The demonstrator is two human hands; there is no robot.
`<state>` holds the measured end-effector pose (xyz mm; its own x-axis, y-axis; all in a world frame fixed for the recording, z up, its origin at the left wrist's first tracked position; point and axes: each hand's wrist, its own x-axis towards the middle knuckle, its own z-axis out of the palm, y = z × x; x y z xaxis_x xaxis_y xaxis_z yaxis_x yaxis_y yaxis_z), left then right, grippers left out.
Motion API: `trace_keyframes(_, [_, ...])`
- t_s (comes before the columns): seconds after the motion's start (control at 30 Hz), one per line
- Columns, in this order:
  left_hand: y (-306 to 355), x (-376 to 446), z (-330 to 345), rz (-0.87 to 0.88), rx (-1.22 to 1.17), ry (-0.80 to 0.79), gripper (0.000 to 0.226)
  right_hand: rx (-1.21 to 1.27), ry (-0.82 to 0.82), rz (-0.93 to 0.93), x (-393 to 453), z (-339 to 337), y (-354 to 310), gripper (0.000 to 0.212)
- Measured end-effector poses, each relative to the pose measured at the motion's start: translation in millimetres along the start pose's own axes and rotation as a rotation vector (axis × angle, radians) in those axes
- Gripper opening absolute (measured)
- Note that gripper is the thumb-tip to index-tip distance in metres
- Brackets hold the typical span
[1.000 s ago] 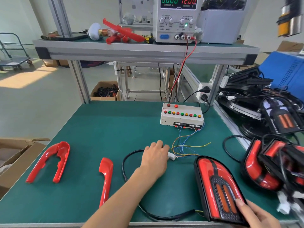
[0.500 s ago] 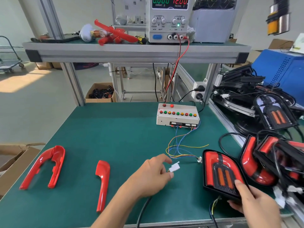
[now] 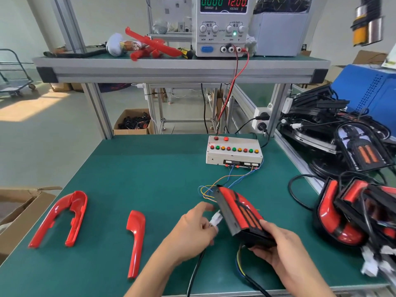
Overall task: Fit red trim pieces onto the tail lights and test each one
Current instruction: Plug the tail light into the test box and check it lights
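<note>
My right hand (image 3: 276, 247) grips the near end of a black and red tail light (image 3: 237, 213), tilted up off the green mat (image 3: 150, 179). My left hand (image 3: 192, 228) pinches a white connector (image 3: 215, 220) on a black cable, right beside the light's left edge. A U-shaped red trim piece (image 3: 60, 217) lies at the left of the mat. A straight red trim piece (image 3: 135, 239) lies between it and my left hand. The white test box (image 3: 233, 153) with coloured buttons stands behind, its thin wires running toward the light.
More tail lights (image 3: 347, 215) and black cables are piled at the right edge. A power supply (image 3: 222, 26) on the upper shelf reads 0.000 and 12.00. Red parts (image 3: 150, 46) lie on that shelf. An open cardboard box (image 3: 17, 211) stands left of the table.
My right hand lifted the tail light off the mat, tilted it and brought it left. My left hand raised the white connector and carried it toward the light.
</note>
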<state>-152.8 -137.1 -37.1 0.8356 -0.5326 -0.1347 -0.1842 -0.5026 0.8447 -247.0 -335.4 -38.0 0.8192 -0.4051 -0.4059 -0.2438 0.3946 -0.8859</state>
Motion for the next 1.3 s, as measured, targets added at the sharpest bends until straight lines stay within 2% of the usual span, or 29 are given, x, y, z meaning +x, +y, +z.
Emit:
trace_keyframes(0.13, [1,5,7,-0.028,-0.033,-0.009,0.013,0.056,0.134,-0.057,-1,-26,-9,0.027])
trace_keyframes(0.2, [4,8,15,-0.081,-0.113,-0.029,0.015,0.022,0.200,-0.103,-1,-41,-9,0.024])
trace_keyframes(0.33, [12,12,29,-0.127,-0.231,-0.094,0.020,-0.143,0.322,-0.199,2,-57,-7,0.031])
trace_keyframes(0.5, [17,11,31,-0.153,-0.362,-0.141,0.018,-0.397,0.395,-0.293,3,-46,-6,0.022])
trace_keyframes(0.67, [20,11,29,-0.193,-0.490,-0.159,0.020,-0.627,0.486,-0.325,12,-38,-8,0.037])
trace_keyframes(0.83, [23,11,31,-0.211,-0.561,-0.195,0.019,-0.811,0.495,-0.378,6,-33,-11,0.037])
trace_keyframes(0.93, [24,9,30,-0.208,-0.577,-0.198,0.019,-0.990,0.485,-0.319,-2,-31,-17,0.064])
trace_keyframes(0.97, [24,8,30,-0.203,-0.584,-0.194,0.019,-1.013,0.518,-0.367,-8,-30,-20,0.067])
trace_keyframes(1.0, [25,7,29,-0.196,-0.593,-0.187,0.019,-0.995,0.569,-0.492,-14,-28,-20,0.061])
trace_keyframes(1.07, [28,5,27,-0.178,-0.624,-0.166,0.018,-0.900,0.620,-0.826,-35,-13,-15,0.035])
trace_keyframes(1.1, [31,4,27,-0.167,-0.646,-0.157,0.016,-0.864,0.588,-0.934,-45,-2,-8,0.026])
trace_keyframes(1.13, [33,3,26,-0.154,-0.668,-0.153,0.016,-0.841,0.501,-0.959,-54,9,0,0.020])
trace_keyframes(1.2, [37,0,25,-0.121,-0.694,-0.154,0.017,-0.854,0.319,-0.826,-59,22,16,0.008])
trace_keyframes(1.23, [39,-2,25,-0.104,-0.691,-0.152,0.018,-0.845,0.240,-0.720,-57,26,24,0.010])
trace_keyframes(1.3, [39,-5,26,-0.084,-0.661,-0.144,0.018,-0.812,0.124,-0.544,-53,29,30,0.030])
